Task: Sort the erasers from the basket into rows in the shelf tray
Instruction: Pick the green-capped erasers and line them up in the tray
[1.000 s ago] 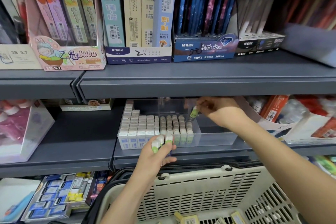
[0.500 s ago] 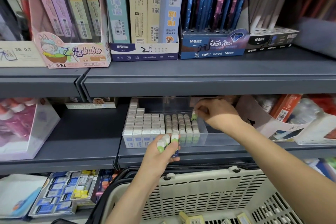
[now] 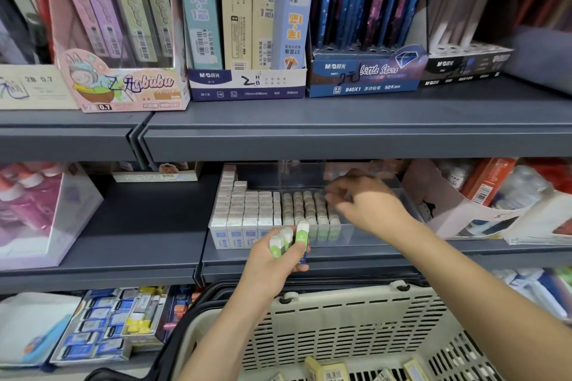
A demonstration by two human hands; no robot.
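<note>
A clear plastic shelf tray (image 3: 374, 233) sits on the middle shelf. White-and-blue erasers (image 3: 244, 210) fill its left part in rows, and green-and-white erasers (image 3: 305, 210) stand in rows beside them. In front of the tray, my left hand (image 3: 272, 260) grips several green-and-white erasers (image 3: 289, 240) upright. My right hand (image 3: 368, 206) reaches into the tray, its curled fingertips at the back of the rightmost green row. Blur hides whether an eraser is between them. The cream basket (image 3: 340, 331) is below, with a few boxed erasers (image 3: 325, 371) on its bottom.
The upper shelf edge (image 3: 340, 139) hangs just above the tray. A white cardboard display box (image 3: 448, 210) stands right of the tray and a clear pink box (image 3: 40, 213) far left. The tray's right part holds nothing. Small stationery boxes (image 3: 102, 328) lie on the lowest shelf.
My right hand lowered the green eraser it held to the back of the rightmost row; the eraser no longer shows in its fingers. My left hand stayed put with its bundle.
</note>
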